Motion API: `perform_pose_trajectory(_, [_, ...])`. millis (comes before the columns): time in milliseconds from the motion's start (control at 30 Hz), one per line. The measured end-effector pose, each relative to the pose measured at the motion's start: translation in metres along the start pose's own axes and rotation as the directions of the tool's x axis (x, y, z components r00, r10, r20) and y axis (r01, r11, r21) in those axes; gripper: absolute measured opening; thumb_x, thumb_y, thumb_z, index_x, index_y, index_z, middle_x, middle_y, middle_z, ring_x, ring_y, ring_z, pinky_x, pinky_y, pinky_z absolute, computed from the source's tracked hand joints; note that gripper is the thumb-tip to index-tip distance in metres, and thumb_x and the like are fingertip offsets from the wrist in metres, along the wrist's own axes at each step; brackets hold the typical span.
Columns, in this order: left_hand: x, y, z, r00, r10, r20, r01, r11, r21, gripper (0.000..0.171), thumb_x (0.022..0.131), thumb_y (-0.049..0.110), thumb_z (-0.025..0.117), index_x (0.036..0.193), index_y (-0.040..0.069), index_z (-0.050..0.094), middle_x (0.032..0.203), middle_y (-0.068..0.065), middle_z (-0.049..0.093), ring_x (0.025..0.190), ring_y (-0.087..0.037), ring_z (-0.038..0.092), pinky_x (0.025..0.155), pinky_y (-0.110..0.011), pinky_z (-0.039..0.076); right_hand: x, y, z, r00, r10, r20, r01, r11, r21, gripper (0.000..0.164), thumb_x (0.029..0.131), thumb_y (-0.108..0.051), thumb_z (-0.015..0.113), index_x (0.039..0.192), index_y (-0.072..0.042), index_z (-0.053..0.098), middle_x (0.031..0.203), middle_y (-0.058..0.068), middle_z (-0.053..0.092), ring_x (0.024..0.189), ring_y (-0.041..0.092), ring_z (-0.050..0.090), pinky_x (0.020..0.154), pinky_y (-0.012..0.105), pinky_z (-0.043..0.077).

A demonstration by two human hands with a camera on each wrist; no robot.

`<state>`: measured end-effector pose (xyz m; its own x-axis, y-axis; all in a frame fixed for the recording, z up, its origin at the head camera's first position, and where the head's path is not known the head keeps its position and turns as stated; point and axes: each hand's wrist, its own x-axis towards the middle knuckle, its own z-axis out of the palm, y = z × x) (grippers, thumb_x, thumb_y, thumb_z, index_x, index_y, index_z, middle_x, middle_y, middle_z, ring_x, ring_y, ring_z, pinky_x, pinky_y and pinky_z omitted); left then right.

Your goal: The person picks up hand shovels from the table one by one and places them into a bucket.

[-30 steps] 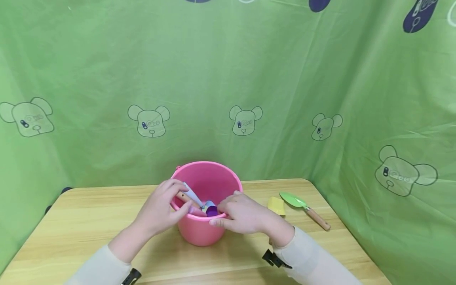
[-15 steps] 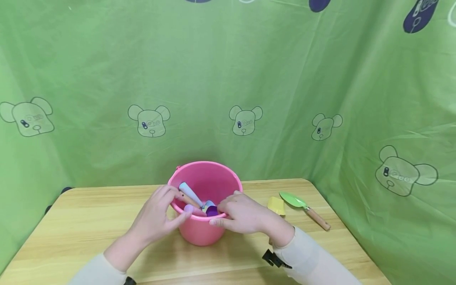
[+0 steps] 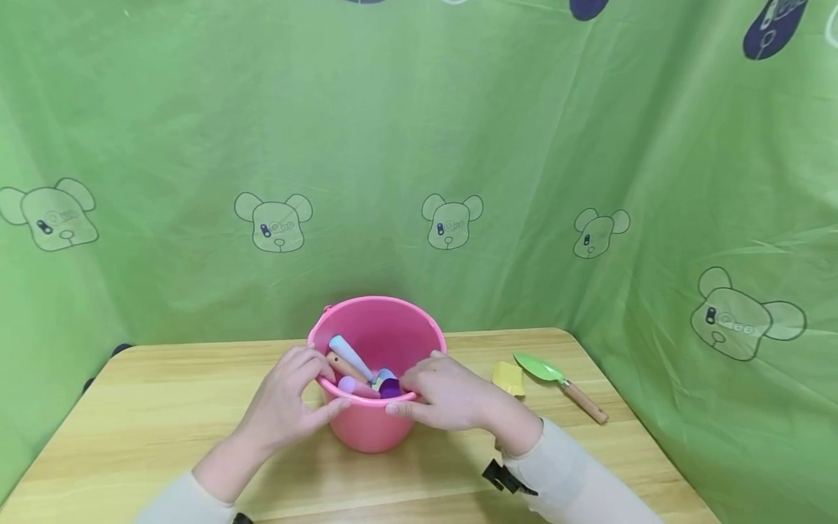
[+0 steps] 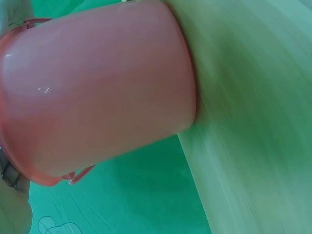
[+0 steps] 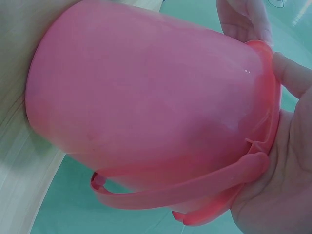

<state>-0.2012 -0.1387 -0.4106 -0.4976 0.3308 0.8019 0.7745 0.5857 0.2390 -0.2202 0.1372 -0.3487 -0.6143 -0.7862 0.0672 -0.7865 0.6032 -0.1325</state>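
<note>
A pink bucket (image 3: 369,429) stands upright on the table, in the middle of the head view. My left hand (image 3: 278,404) grips its left rim, fingertips over the inside and thumb along the outer front. On the right side of the rim my right hand (image 3: 452,391) holds on, with its fingers hidden inside the bucket and its thumb outside. Within lie a light blue handle (image 3: 351,355), a wooden handle (image 3: 345,367), a lilac-pink piece (image 3: 356,387) and a dark purple piece (image 3: 390,388). In the right wrist view the pink bail handle (image 5: 180,194) hangs down the bucket's side.
To the right of the bucket lie a small yellow cup-like piece (image 3: 508,378) and a green trowel (image 3: 538,367) with a wooden grip. Green printed cloth (image 3: 366,145) walls the wooden table (image 3: 164,393) at the back and sides.
My left hand has let go of the handles inside the bucket and drawn back down-left onto the rim. The handles now rest against the bucket's inner wall. My right hand stays in place.
</note>
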Motion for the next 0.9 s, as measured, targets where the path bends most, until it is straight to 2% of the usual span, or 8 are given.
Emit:
perform_pose_trajectory(233, [-0.0006, 0.0017, 0.0029, 0.999, -0.050, -0.003, 0.049, 0.997, -0.065, 0.034, 0.078, 0.046, 0.084, 0.086, 0.020, 0.063, 0.091, 0.012, 0.062, 0.099, -0.017, 0.055, 0.089, -0.038, 0.047, -0.0022, 0.0007, 0.0016, 1.000, 0.001, -0.014, -0.001, 1.000, 0.012, 0.046, 0.098, -0.061, 0.049, 0.069, -0.024, 0.048, 0.064, -0.012, 0.040, 0.065, 0.008, 0.040, 0.075, 0.032, 0.035])
perform_pose_trajectory(400, [-0.0004, 0.0036, 0.0035, 0.997, -0.071, 0.002, 0.071, 0.995, -0.074, 0.036, 0.076, 0.046, 0.086, 0.085, 0.019, 0.062, 0.091, 0.013, 0.061, 0.101, -0.017, 0.054, 0.091, -0.040, 0.047, -0.0032, 0.0016, 0.0044, 1.000, 0.003, -0.023, -0.003, 1.000, 0.015, 0.046, 0.098, -0.062, 0.049, 0.069, -0.025, 0.047, 0.064, -0.013, 0.040, 0.065, 0.008, 0.040, 0.075, 0.032, 0.035])
perform_pose_trajectory(700, [-0.0008, 0.0021, 0.0046, 0.998, -0.055, -0.027, 0.053, 0.996, -0.073, 0.037, 0.074, 0.047, 0.086, 0.080, 0.018, 0.064, 0.088, 0.010, 0.066, 0.100, -0.018, 0.054, 0.091, -0.035, 0.046, -0.0025, 0.0004, 0.0037, 0.998, -0.011, -0.054, 0.012, 1.000, 0.009, 0.047, 0.098, -0.062, 0.048, 0.069, -0.026, 0.047, 0.064, -0.013, 0.040, 0.065, 0.007, 0.041, 0.075, 0.032, 0.035])
perform_pose_trajectory(900, [0.0000, 0.0030, 0.0024, 0.998, -0.056, -0.024, 0.054, 0.996, -0.075, 0.037, 0.073, 0.046, 0.087, 0.076, 0.018, 0.063, 0.089, 0.008, 0.068, 0.099, -0.018, 0.055, 0.090, -0.034, 0.046, -0.0021, 0.0003, 0.0045, 0.998, -0.008, -0.063, 0.009, 1.000, 0.007, 0.047, 0.098, -0.062, 0.048, 0.069, -0.026, 0.048, 0.065, -0.013, 0.041, 0.065, 0.007, 0.041, 0.073, 0.031, 0.035])
